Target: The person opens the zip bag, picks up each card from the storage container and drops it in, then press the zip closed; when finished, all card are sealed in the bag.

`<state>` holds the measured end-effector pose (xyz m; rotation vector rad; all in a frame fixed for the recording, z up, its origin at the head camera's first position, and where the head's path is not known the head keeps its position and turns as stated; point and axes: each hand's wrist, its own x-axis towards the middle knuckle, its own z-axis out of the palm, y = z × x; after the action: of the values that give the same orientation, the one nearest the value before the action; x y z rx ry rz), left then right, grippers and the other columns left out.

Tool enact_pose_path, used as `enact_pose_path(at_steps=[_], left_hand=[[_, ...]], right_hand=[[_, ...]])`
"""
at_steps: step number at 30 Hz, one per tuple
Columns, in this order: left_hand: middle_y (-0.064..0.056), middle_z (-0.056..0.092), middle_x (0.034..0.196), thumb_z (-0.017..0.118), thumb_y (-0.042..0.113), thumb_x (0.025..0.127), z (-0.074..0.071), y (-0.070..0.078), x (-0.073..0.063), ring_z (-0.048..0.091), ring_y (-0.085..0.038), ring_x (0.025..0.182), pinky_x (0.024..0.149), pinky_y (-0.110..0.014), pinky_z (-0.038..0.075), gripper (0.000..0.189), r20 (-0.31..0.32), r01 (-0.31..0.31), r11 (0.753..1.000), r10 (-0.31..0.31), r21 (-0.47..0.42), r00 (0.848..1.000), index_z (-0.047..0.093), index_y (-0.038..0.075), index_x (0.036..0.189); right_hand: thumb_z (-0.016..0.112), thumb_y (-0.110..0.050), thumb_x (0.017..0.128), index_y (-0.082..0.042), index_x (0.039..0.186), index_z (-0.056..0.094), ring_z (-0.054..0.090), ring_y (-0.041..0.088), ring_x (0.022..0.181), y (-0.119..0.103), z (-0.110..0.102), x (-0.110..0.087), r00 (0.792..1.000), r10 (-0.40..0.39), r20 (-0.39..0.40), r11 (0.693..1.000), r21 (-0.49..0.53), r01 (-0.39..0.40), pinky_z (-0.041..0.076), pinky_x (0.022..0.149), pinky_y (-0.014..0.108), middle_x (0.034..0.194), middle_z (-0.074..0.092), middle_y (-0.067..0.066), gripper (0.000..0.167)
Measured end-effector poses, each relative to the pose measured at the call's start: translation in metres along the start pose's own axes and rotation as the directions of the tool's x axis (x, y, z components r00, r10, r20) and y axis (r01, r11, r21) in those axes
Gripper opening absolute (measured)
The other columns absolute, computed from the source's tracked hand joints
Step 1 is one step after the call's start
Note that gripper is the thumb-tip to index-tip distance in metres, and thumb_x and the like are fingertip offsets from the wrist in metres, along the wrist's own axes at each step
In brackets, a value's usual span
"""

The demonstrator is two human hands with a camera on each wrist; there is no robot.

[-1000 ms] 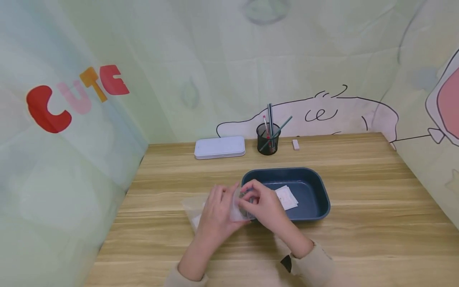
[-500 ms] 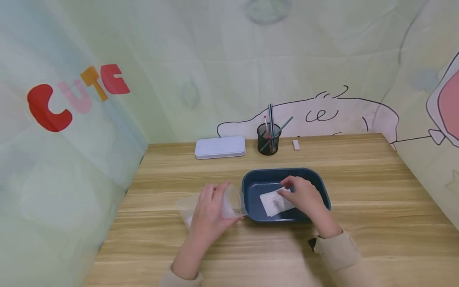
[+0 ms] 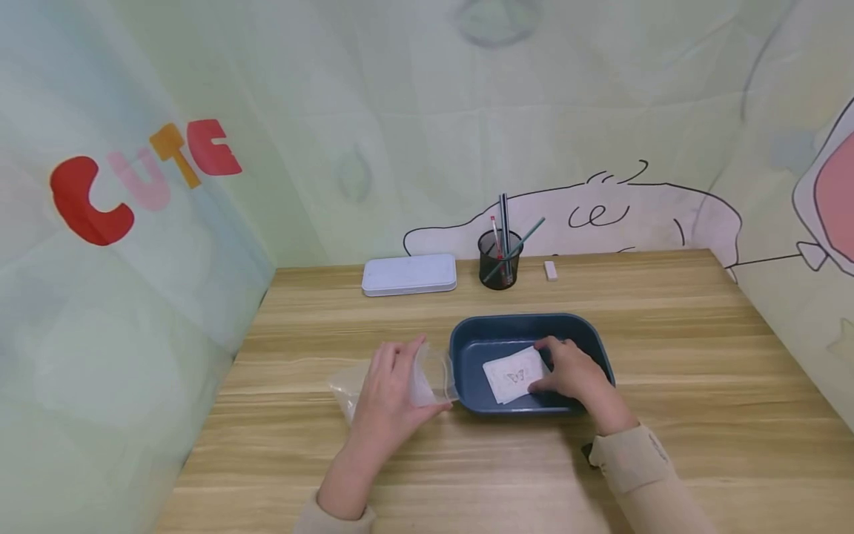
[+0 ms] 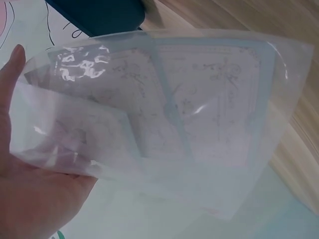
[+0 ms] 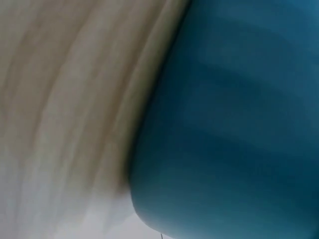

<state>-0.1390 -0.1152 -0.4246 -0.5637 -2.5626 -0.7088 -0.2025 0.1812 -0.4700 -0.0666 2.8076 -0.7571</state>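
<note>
A clear plastic bag [image 4: 214,184] with several printed cards [image 4: 214,94] inside lies along my left hand [image 3: 387,393]. I hold the bag near its mouth, with the thumb and fingers spread apart and the mouth toward the tray. Inside the dark blue tray [image 3: 477,404] is a small stack of white cards [image 3: 510,377]; the top one bears a butterfly-like drawing. My right hand [image 3: 574,374] reaches into the tray, its thumb and fingertips at opposite edges of the stack's right end. The right wrist view shows the tray's wall [image 5: 224,124], not the hand.
Toward the back of the wooden table [image 3: 300,319] lie a white flat case [image 3: 409,274] and a small eraser-like block [image 3: 550,270]. Between them stands a black mesh cup [image 3: 499,268] with pens and pencils. Printed cloth hangs behind and at the sides.
My right hand has gone from the bag's mouth over to the tray and down onto the card stack's right end. The left hand has shifted slightly left with the bag.
</note>
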Motion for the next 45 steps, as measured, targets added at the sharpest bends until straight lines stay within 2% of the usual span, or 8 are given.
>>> enact_pose_path(at_steps=[5, 13, 23, 34, 41, 45], left_hand=[[-0.010, 0.049, 0.107, 0.095, 0.039, 0.048, 0.001, -0.002, 0.000, 0.045, -0.024, 0.098, 0.084, -0.039, 0.047, 0.105, 0.000, 0.004, 1.000, -0.004, 0.007, 1.000, 0.048, 0.006, 0.137], [-0.009, 0.049, 0.107, 0.095, 0.041, 0.048, 0.001, -0.004, 0.000, 0.045, -0.023, 0.098, 0.086, -0.037, 0.046, 0.106, 0.000, 0.002, 1.000, -0.002, 0.011, 1.000, 0.048, 0.007, 0.137], [-0.009, 0.049, 0.106, 0.095, 0.038, 0.048, 0.001, -0.004, 0.000, 0.046, -0.024, 0.097, 0.085, -0.037, 0.046, 0.105, -0.014, -0.015, 1.000, 0.015, 0.016, 1.000, 0.049, 0.005, 0.136], [-0.009, 0.049, 0.105, 0.095, 0.038, 0.049, 0.001, -0.005, -0.001, 0.045, -0.024, 0.097, 0.085, -0.038, 0.045, 0.104, -0.014, -0.018, 1.000, 0.018, 0.020, 1.000, 0.048, 0.006, 0.136], [-0.009, 0.049, 0.105, 0.095, 0.037, 0.050, 0.000, -0.004, 0.000, 0.046, -0.024, 0.096, 0.084, -0.037, 0.046, 0.103, -0.021, -0.020, 1.000, 0.020, 0.010, 1.000, 0.049, 0.005, 0.136], [-0.009, 0.049, 0.105, 0.095, 0.037, 0.049, 0.000, -0.004, 0.000, 0.045, -0.024, 0.096, 0.083, -0.037, 0.045, 0.103, -0.020, -0.013, 1.000, 0.013, 0.001, 1.000, 0.049, 0.006, 0.136]], right_hand=[[0.090, -0.029, 0.065, -0.006, 0.126, 0.054, 0.054, 0.029, 0.088, 0.004, 0.002, 0.002, 1.000, 0.000, -0.008, 0.999, 0.036, 0.000, 0.048, 0.073, 0.046, 0.103, 0.055, 0.016, 0.074], [0.089, -0.030, 0.066, -0.008, 0.131, 0.052, 0.053, 0.030, 0.092, 0.010, 0.003, 0.008, 0.999, -0.041, 0.027, 0.997, 0.060, 0.039, 0.048, 0.077, 0.048, 0.107, 0.053, 0.019, 0.078], [0.090, -0.028, 0.064, -0.003, 0.118, 0.047, 0.051, 0.028, 0.084, 0.009, 0.001, 0.008, 1.000, -0.031, 0.003, 0.991, 0.128, 0.031, 0.045, 0.073, 0.043, 0.096, 0.052, 0.015, 0.074], [0.089, -0.029, 0.066, -0.010, 0.120, 0.045, 0.051, 0.028, 0.081, 0.011, 0.003, 0.008, 0.998, -0.059, -0.038, 0.993, 0.102, 0.062, 0.045, 0.068, 0.040, 0.095, 0.054, 0.014, 0.072], [0.089, -0.027, 0.067, -0.011, 0.120, 0.045, 0.055, 0.029, 0.086, 0.012, 0.004, 0.008, 0.993, -0.082, -0.083, 0.991, 0.098, 0.090, 0.047, 0.072, 0.043, 0.104, 0.057, 0.017, 0.071], [0.086, -0.030, 0.071, -0.012, 0.116, 0.045, 0.055, 0.026, 0.080, 0.012, 0.003, 0.009, 0.994, -0.077, -0.080, 0.991, 0.107, 0.086, 0.047, 0.068, 0.040, 0.099, 0.061, 0.013, 0.063]])
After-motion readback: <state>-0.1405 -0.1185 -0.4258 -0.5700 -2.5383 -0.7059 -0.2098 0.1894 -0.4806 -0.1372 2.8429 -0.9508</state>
